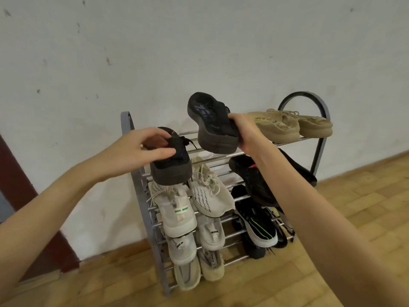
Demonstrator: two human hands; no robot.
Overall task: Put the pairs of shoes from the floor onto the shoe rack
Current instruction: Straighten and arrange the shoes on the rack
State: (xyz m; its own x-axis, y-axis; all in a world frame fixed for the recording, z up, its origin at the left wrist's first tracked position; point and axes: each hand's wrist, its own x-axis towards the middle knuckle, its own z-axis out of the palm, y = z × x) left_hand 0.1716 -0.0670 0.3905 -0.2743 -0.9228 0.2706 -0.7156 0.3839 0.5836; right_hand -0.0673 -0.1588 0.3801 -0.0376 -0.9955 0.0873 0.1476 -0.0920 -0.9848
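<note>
Head view showed both hands raised over the top tier of the shoe rack, each with one dark sneaker of the same pair. The left hand pinched the left black shoe at its collar and laces, thumb along the side, toe hanging down just at the front edge of the upper rails. The right hand was wrapped round the heel of the right black shoe, which was tipped up so that its thick dark sole faced the camera, above the free left half of the top shelf. Beside that gap, the tan pair already lay on the right end of the same tier, and white sneakers and dark sneakers filled the tiers below. The shoes looked light, each being carried easily in one hand; the knit uppers seemed soft and likely to fold under a pinch, while the chunky soles looked stiff. I judged the heel or the sole edge the surer place to hold, since laces and collar let the shoe swing. The rails were thin bars with gaps, so a shoe set down crooked could tip or slide forward; flat soles across two bars would probably sit best.
</note>
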